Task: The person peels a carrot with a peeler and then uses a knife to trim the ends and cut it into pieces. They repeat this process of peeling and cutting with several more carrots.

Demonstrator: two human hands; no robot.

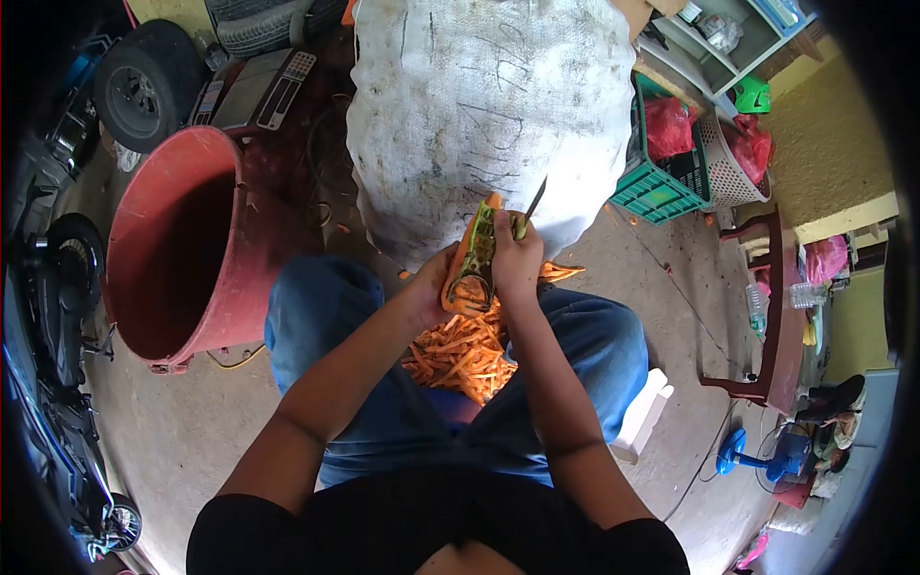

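My left hand (pixel 428 287) is wrapped round the lower left side of a long orange and green piece (pixel 470 264), perhaps a fruit or vegetable. My right hand (pixel 518 257) is closed on the green handle of a knife (pixel 537 199), whose dark blade points up and to the right. The right thumb lies against the upper right edge of the piece. Below the hands, between the knees, is a heap of orange strips (pixel 462 356). A few longer strips (pixel 562 272) show just right of the right wrist.
A large white sack (pixel 489 115) stands in front. To the left are a red tub (pixel 206 268), a tire (pixel 144 86) and a motorcycle (pixel 62 335). At right are a green crate (pixel 661 192), a perforated basket (pixel 724 182), a reddish bench (pixel 781 316) and a blue fan (pixel 733 450).
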